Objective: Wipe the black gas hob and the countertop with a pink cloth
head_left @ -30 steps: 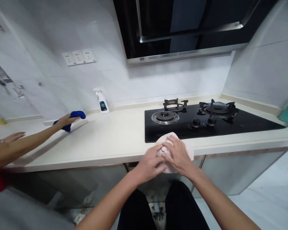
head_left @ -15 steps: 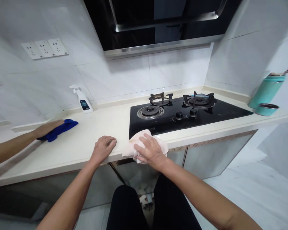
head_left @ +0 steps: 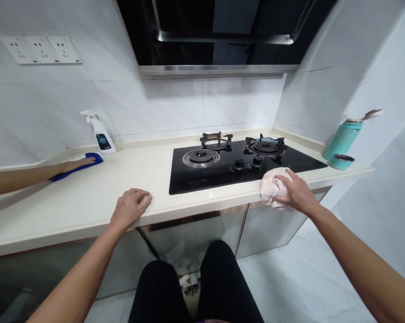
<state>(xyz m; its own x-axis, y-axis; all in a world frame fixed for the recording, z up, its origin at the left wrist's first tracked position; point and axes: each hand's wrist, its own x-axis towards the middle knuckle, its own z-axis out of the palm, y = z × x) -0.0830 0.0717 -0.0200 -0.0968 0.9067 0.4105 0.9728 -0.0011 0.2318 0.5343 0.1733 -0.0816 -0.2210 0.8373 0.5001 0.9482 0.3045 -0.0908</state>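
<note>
While the left hand (head_left: 130, 208) rests on the tabletop (head_left: 148, 166) left of the cooktop's (head_left: 215, 176) near corner, loosely curled with nothing visible in it, the right hand (head_left: 298, 193) has its grip closed over a pale pink cloth (head_left: 272, 185). That cloth lies bunched in front of the cooktop's right half, its lower folds over the tabletop's front edge and its upper side seeming to meet the glass. Wiping along this edge looks like the step in hand. To do it well, the palm should press the bundle flat, so that one fold cleans the flat strip before the cooktop and another follows the lip. Strokes are best kept long and even, with the loose folds tucked in, and the left hand can serve as a steadying prop. Right of the cooktop, an open turquoise cup (head_left: 342, 162) and a turquoise canister (head_left: 343, 140) stand near the cloth's side, so slowing at that end seems wise. Left of the cooktop, a co-worker's hand (head_left: 76, 165) presses a blue cloth (head_left: 97, 157), well apart.
</note>
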